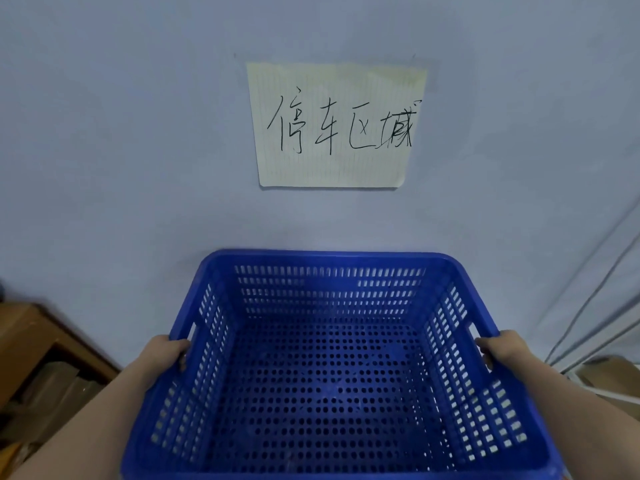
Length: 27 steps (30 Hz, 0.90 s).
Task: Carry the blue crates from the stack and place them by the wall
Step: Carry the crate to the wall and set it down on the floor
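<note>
I read four handwritten black characters on the lined paper sheet (331, 124) stuck to the pale wall (138, 150): 停车区域. I can make out no brand or label on the blue crate (329, 368). I see the crate low in the middle of my view, directly below the sheet, open side up and empty, its perforated floor and slotted walls showing. Its wider span runs left to right across my view, and its far rim is level and faces the wall squarely. The left hand (166, 351) grips the crate's left rim beside the handle slot, fingers curled over the edge. The right hand (500, 348) grips the right rim the same way. At the lower left I see a wooden shelf (38, 344) holding brown items. Pale cables (595, 289) slant down the wall at the right.
</note>
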### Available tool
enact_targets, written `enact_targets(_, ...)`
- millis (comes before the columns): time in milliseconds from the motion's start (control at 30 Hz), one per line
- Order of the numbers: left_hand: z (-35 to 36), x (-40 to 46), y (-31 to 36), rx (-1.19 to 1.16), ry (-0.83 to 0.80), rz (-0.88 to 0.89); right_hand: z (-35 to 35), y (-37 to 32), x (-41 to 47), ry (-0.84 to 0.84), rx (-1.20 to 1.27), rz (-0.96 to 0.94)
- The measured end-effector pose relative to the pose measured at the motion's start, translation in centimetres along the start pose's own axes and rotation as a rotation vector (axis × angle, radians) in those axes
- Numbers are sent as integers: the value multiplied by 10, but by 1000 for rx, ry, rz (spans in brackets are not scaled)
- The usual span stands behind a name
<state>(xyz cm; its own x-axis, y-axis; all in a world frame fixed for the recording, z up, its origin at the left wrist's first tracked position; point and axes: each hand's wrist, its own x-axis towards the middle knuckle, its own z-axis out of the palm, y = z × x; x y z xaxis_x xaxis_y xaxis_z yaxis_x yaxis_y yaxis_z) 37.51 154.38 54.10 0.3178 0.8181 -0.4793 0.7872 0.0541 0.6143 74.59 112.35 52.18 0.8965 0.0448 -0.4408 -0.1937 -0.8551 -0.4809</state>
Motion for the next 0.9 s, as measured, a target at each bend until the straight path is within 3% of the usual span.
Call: enact_targets(900,11,25,-2,49,59,-20,3,-2,4,16,40,-15)
